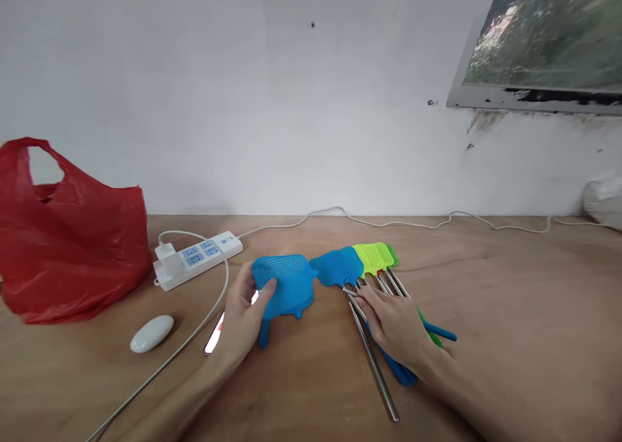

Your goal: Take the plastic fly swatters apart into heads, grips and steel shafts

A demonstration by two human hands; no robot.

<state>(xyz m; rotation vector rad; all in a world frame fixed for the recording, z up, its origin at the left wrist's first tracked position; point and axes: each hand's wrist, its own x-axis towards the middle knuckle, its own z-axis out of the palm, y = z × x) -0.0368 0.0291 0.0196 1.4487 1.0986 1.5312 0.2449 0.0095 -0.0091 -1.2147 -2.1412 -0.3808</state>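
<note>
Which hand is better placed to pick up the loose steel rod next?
Right, probably. The right hand lies right beside the rod, with its fingertips at the rod's upper end. The left hand is farther off and already grips the blue swatter head.

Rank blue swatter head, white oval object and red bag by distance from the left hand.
1. Blue swatter head: held in the left hand.
2. White oval object: lying to its left.
3. Red bag: far left, by the wall.

A wooden table (pixel 510 286) stands against a plain white wall (pixel 243 105), window (pixel 549 40) at upper right.
</note>
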